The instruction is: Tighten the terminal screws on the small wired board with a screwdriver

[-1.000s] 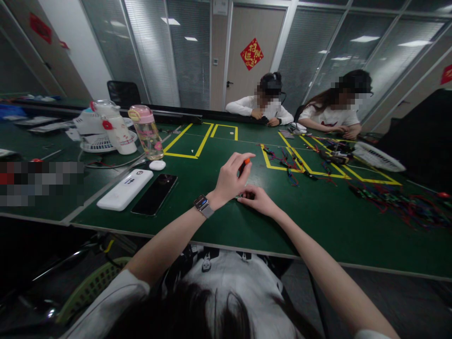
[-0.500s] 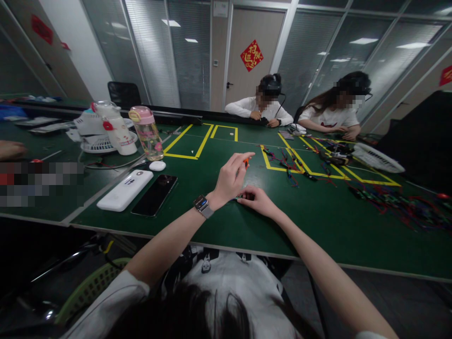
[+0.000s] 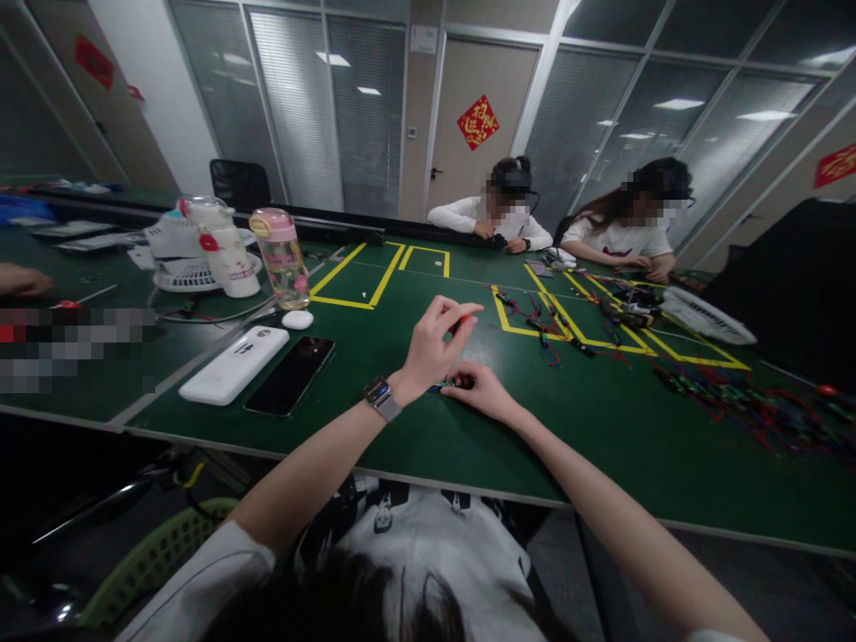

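My left hand (image 3: 434,343), wearing a watch (image 3: 381,398) on its wrist, is raised just above the green table. Its fingers are closed around a small orange handle-like piece (image 3: 463,322), mostly hidden behind them, so its kind is unclear. Lower and to the right, my right hand (image 3: 482,389) rests on the tabletop. Thumb and fingers there pinch a small green circuit board with wires (image 3: 442,386), partly covered by both hands. The two hands are close together, the left one above and slightly in front of the board.
Left of my hands lie a black phone (image 3: 291,376), a white power bank (image 3: 234,366) and a white earbud case (image 3: 298,320). Bottles (image 3: 281,259) stand behind. Wired boards (image 3: 728,392) are heaped at right. Yellow tape (image 3: 344,302) marks the table. Two people (image 3: 512,209) sit opposite.
The view has tilted up a little, so the scene sits slightly lower. Both hands keep nearly the same pose, and the orange piece shows less between the left fingers.
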Demonstrator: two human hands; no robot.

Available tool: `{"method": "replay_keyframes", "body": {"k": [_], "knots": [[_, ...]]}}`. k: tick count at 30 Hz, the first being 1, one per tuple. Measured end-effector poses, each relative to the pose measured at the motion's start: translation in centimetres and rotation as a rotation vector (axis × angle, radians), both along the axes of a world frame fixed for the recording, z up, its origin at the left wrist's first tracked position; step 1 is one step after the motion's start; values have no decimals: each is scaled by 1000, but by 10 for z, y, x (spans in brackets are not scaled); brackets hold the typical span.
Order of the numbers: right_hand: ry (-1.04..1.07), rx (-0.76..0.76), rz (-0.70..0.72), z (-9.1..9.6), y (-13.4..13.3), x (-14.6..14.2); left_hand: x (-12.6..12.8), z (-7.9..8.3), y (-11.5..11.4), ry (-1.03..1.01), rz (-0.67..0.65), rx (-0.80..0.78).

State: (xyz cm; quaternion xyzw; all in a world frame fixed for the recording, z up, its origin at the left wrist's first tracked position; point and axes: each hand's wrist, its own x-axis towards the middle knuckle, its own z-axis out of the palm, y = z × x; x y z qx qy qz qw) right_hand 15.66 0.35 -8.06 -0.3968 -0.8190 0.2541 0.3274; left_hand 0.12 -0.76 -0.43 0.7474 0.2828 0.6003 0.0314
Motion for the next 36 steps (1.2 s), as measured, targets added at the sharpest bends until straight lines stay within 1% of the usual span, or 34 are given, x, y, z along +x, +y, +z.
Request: {"method": "replay_keyframes", "body": {"k": [3, 7, 9, 11, 15, 17, 19, 23, 25, 27, 32, 34, 36], "knots": [[7, -36, 57, 2, 7, -1, -1, 1, 0, -18, -100, -66], [-30, -84, 127, 4, 15, -1, -3, 3, 3, -111, -158, -170], [-41, -87, 142, 5, 16, -2, -4, 4, 5, -129, -185, -191], [-40, -65, 143, 5, 15, -2, -6, 5, 8, -119, -155, -180], [-27, -20, 125, 4, 11, -2, -9, 6, 7, -101, -13, -125], [-27, -15, 116, 4, 10, -2, -10, 5, 5, -82, 10, -106], [-33, -11, 109, 3, 10, -2, -11, 4, 4, -54, -25, -114], [-42, -5, 89, 2, 10, -2, -10, 1, 7, -66, -195, -215], [-43, -3, 87, 1, 9, -2, -11, 1, 9, -84, -244, -258], [-45, -1, 88, 1, 9, -2, -11, 1, 11, -84, -216, -255], [-53, 5, 77, 2, 8, -2, -12, 2, 8, -51, -53, -167], [-56, 10, 73, 2, 9, -2, -13, 3, 6, 20, 17, -115], [-60, 14, 71, 2, 8, -2, -15, 3, 5, 153, 120, -38]]}}
